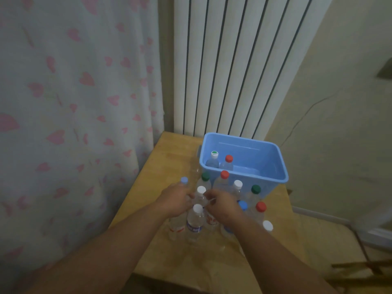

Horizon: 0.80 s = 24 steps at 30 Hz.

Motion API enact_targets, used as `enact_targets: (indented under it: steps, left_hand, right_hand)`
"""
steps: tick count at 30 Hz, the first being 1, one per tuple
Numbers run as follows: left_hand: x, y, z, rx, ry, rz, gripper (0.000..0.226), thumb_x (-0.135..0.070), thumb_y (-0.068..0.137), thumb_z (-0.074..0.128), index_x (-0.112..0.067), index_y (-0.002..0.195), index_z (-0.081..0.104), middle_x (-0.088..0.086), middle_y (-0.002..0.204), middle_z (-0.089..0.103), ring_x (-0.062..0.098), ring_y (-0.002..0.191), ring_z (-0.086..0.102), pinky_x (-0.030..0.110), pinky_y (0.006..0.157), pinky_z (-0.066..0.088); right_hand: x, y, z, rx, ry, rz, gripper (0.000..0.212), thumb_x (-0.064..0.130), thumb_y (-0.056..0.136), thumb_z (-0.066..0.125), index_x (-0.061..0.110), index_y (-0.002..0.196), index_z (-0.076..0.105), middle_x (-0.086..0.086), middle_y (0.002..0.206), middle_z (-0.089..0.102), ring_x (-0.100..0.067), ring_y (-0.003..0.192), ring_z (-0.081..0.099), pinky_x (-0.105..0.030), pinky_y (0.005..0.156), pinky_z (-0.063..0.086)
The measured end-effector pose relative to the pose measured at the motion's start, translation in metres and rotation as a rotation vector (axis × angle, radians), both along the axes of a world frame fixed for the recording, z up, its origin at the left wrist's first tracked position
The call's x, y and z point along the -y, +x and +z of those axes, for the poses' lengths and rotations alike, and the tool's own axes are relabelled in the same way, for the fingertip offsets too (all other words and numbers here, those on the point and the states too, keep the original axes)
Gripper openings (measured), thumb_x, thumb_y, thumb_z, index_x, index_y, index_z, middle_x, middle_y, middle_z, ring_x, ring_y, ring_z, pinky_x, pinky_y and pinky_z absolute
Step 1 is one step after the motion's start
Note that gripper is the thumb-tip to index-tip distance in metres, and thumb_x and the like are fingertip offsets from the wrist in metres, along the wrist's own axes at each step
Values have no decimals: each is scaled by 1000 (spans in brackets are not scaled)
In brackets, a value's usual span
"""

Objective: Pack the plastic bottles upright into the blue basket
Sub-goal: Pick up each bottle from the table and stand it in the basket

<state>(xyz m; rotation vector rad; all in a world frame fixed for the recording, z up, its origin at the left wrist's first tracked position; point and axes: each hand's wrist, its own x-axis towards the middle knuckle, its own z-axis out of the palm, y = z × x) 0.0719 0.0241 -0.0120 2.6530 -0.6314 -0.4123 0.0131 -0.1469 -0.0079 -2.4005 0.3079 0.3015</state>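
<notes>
The plastic bottles (237, 200) were clear, with labels blurred and caps in white, red, green and blue. Most of them stood upright in a tight cluster on the wooden table (169, 158), just in front of the blue basket's (273, 166) near wall. Two were already inside the basket, upright in its left near corner: a green-and-white-capped bottle (213, 159) and a red-capped bottle (228, 163) touching it. To their right the basket's floor showed bare as far as the right wall. The left hand (176, 201) and right hand (222, 205) met over the cluster, and the curled fingers of each closed on a white-capped bottle (201, 190) from opposite sides, just below its cap. Other caps crowded close all round that bottle. The basket sat at the table's far right corner, near the white radiator (233, 71), with its right rim reaching the table's edge. A curtain with pink hearts (74, 102) hung along the table's left edge. Bare wood lay between the cluster and the near edge.
</notes>
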Motion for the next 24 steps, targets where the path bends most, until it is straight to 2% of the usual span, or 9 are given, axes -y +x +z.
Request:
enact_targets:
  steps: [2, 4, 7, 11, 14, 17, 19, 21, 24]
  left_hand:
    - [-3, -2, -1, -1, 25, -22, 20, -30, 83, 60, -37, 98, 74, -3, 115, 61, 20, 112, 56, 35, 90, 49]
    - [-6, -3, 0, -3, 48, -33, 19, -31, 84, 59, -38, 94, 73, -5, 113, 61, 19, 111, 55, 35, 89, 48]
    - [-11, -1, 1, 4, 59, -18, 21, -31, 88, 58, -36, 103, 71, -2, 118, 60, 21, 114, 53, 37, 93, 47]
    - [-15, 1, 1, -22, 47, -23, 30, -24, 89, 60, -31, 117, 67, 0, 128, 58, 23, 122, 50, 37, 100, 44]
    - [-13, 4, 1, -59, 19, -34, 36, -20, 88, 59, -29, 122, 65, 2, 130, 59, 23, 123, 52, 37, 100, 45]
    - [-5, 7, 5, -112, -64, -18, 43, -15, 88, 59, -25, 129, 62, 3, 136, 58, 21, 124, 54, 31, 100, 45]
    - [2, 8, 13, -155, -124, -23, 45, -6, 85, 58, -18, 128, 62, 5, 133, 60, 22, 121, 56, 23, 91, 43]
    - [9, 9, 21, -223, -219, -40, 47, 0, 77, 65, -15, 122, 60, 8, 124, 65, 24, 114, 60, 26, 84, 47]
    - [13, 12, 35, -429, -503, -22, 68, 1, 68, 80, -21, 127, 54, -1, 118, 67, 14, 106, 64, 31, 86, 56]
  right_hand:
    - [-8, 0, -4, -38, -35, 44, 42, 17, 85, 61, 29, 125, 57, 1, 116, 63, -21, 97, 63, -38, 83, 56]
    - [-15, 1, -8, -45, -117, 115, 39, 22, 83, 61, 32, 120, 59, 3, 114, 63, -20, 100, 62, -37, 87, 53]
    - [-23, 0, -14, -55, -144, 176, 38, 21, 78, 63, 37, 113, 61, 4, 110, 64, -19, 101, 60, -36, 87, 51]
    - [-26, 0, -19, -30, -146, 216, 39, 16, 77, 65, 31, 113, 65, 2, 112, 66, -19, 102, 60, -32, 86, 49]
    - [-21, 4, -10, 13, -126, 201, 33, 21, 72, 65, 31, 104, 67, 3, 101, 64, -18, 93, 60, -32, 78, 51]
    - [-15, 14, 16, 108, -58, 140, 23, 28, 71, 67, 24, 93, 69, 2, 87, 65, -15, 82, 60, -33, 70, 51]
    - [-10, 21, 40, 182, -20, 103, 30, 39, 64, 64, 17, 83, 70, -2, 81, 67, -16, 77, 61, -35, 68, 51]
    - [-5, 27, 63, 268, 2, 66, 39, 48, 57, 59, 18, 80, 69, -1, 79, 66, -15, 76, 60, -32, 66, 51]
    - [1, 32, 93, 375, 64, -16, 25, 30, 65, 70, 25, 89, 72, 7, 83, 67, -9, 81, 60, -21, 67, 46]
